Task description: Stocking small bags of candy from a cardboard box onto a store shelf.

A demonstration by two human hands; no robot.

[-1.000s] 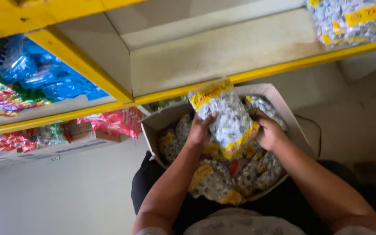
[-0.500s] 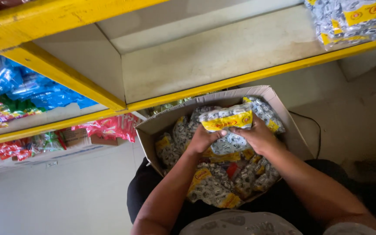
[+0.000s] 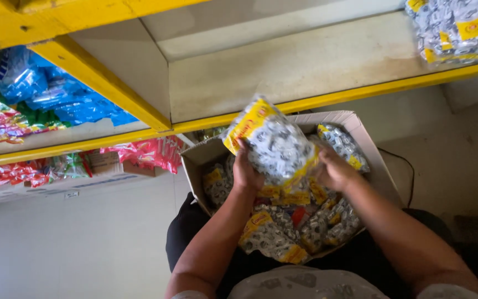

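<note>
step: lifting candy bag point(image 3: 272, 145) out of box point(image 3: 355, 130) | left hand point(image 3: 245, 173) + right hand point(image 3: 333, 170) both clamped on it | next: likely clear yellow shelf edge point(image 3: 360, 94), keep two-hand grip

Shelving: yellow-framed shelf unit point(image 3: 100, 83), pale worn boards.
Floor: light grey floor point(image 3: 73, 243), bare.
Light: daylight, soft.

The candy bag point(image 3: 272, 145) at centre frame is clear with a yellow band, its sweets wrapped in silver-white with dark specks. The cardboard box point(image 3: 360, 138) is brown. The shelf point(image 3: 305, 66) is off-white with a yellow edge. Upper left lie blue packets point(image 3: 56, 94), with red packets point(image 3: 145, 152) below.
</note>
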